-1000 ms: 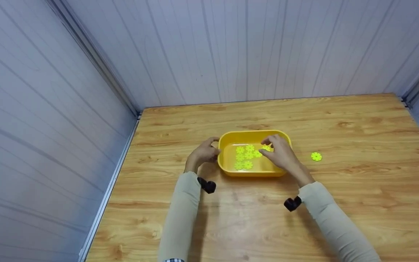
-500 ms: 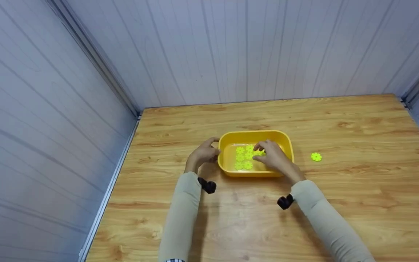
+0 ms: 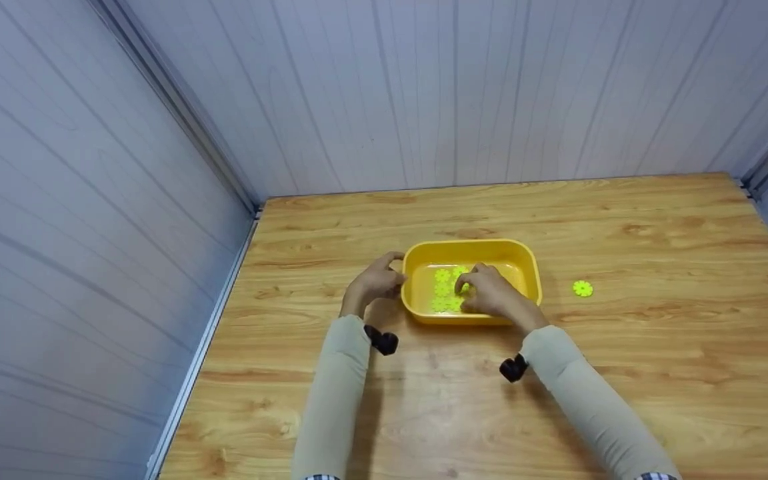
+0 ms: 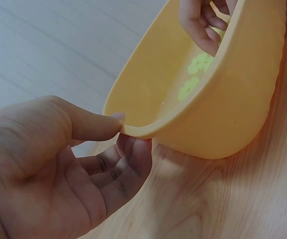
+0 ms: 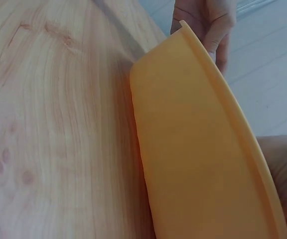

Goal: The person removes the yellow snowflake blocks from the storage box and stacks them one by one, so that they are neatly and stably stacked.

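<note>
Here, our left hand (image 3: 376,279) pinches the tub (image 3: 457,252) at its left end; flowers (image 3: 442,291) lie under and left of our curled right hand (image 3: 489,292), grip unclear.

Left hand (image 3: 374,280), right hand (image 3: 491,293) — fingers (image 4: 136,164) bent

Head view: set high, faced forward and down; the whole yellow basin (image 3: 451,319) is shown small, from farthest off.
Left wrist view: set close at the left hand (image 4: 54,169), faced across the basin's end rim and inside, tilted.
Right wrist view: set low and close outside the basin's near side, faced toward the left hand.
Shared by head and left wrist: flower-shaped pieces (image 4: 206,62).
</note>
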`<state>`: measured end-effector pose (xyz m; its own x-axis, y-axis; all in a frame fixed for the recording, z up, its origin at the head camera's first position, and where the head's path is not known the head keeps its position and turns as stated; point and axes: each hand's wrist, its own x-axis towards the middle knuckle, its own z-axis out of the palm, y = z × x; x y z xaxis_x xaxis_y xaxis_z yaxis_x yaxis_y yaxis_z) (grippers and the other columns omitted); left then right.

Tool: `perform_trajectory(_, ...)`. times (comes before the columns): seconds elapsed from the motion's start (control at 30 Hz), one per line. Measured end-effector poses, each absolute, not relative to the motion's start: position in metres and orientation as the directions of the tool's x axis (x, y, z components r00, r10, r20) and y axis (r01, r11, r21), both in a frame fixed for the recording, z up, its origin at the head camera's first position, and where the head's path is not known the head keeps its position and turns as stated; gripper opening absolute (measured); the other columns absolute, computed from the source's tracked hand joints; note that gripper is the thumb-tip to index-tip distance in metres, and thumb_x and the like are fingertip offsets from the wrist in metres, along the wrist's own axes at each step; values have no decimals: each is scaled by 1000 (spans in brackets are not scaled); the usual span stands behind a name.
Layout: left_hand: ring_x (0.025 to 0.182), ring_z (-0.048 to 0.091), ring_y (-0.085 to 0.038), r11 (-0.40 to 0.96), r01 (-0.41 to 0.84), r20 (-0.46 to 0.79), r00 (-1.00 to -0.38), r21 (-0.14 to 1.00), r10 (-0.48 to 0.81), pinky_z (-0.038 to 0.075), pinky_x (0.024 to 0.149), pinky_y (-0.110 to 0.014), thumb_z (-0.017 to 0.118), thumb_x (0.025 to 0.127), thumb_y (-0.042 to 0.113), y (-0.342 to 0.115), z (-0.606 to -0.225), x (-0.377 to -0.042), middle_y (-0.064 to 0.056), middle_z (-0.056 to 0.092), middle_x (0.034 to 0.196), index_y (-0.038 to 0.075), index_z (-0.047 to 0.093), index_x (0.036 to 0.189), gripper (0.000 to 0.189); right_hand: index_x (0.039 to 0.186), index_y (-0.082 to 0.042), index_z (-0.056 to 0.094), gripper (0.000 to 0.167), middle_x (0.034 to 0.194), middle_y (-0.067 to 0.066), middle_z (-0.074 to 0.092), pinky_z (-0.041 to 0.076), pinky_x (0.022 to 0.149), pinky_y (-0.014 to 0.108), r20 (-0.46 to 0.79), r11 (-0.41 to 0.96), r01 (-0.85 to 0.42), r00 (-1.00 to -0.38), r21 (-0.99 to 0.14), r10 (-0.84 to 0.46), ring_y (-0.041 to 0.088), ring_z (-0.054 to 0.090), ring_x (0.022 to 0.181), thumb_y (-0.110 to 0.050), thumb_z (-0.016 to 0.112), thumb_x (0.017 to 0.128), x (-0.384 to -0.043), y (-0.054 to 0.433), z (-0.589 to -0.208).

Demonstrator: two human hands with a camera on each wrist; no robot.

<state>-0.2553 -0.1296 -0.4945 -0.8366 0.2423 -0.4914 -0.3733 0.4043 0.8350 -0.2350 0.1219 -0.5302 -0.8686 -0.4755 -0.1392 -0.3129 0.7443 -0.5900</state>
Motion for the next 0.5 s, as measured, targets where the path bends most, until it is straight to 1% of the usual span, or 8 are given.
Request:
perform_trajectory(0.1, 68, 48, -18, 412, -372, -492, -837, 832, 238, 44, 73, -37, 52, 95, 8, -129, -494, -255, -6, 51, 80, 18, 39, 142, 49, 103, -16, 70, 24, 107, 10, 49, 39, 79, 41, -130, 755, -337, -866, -562, -483, 28, 42, 97, -19, 77, 80, -234, 120, -529)
perform_trajectory(0.27, 68, 48, -17, 419, -367, -491, -838, 831, 239, 45, 71, -34, 52, 95, 8, -129, -493, -255, -5, 51, 80, 17, 40, 142, 49, 104, -17, 71, 25, 108, 10, 48, 38, 83, 40, -123, 763, -380, -852, -523, -508, 27, 41, 98, -20, 78, 80, -234, 116, -529)
perform_trajectory(0.4, 69, 48, -18, 421, -364, -490, -837, 831, 244, 44, 71, -34, 51, 95, 7, -129, -492, -255, -5, 50, 82, 17, 39, 143, 50, 104, -17, 70, 25, 109, 10, 48, 39, 85, 41, -108, 768, -414, -845, -489, -524, 27, 42, 100, -20, 78, 80, -235, 113, -530)
perform_trajectory(0.5, 71, 49, -18, 430, -364, -493, -836, 826, 240, 45, 72, -34, 50, 95, 7, -129, -492, -255, -5, 49, 84, 18, 39, 143, 50, 101, -15, 70, 24, 109, 10, 48, 39, 85, 41, -108, 772, -416, -846, -481, -523, 27, 42, 100, -19, 78, 79, -236, 113, -531)
